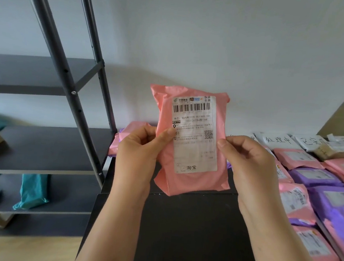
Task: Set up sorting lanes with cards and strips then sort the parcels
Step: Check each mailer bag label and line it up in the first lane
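You hold a pink plastic mailer parcel (pixel 184 186) upright between both hands, its white shipping label (pixel 195 132) facing you. Your left hand (pixel 140 148) pinches its left edge, thumb on the front and fingers curled behind. Your right hand (pixel 250 161) pinches the right edge the same way. The parcel hangs above the black table (pixel 188 233), touching nothing but your hands.

Judging by what lies around your grip, the lane setup looks done. Beyond your right hand, white handwritten cards (pixel 278 140) lie in a row along the back of the table. Nearer you than the cards, pink and purple mailers (pixel 313 177) already lie in columns. I cannot pick out the strips for certain. Sorting seems well under way, with this parcel being read and not yet placed. Just behind your left hand another pink mailer (pixel 133 128) lies on the table. Well off to the left of your grip, teal mailers (pixel 32 192) sit on grey metal shelving (pixel 39 145), so more may be left to sort.
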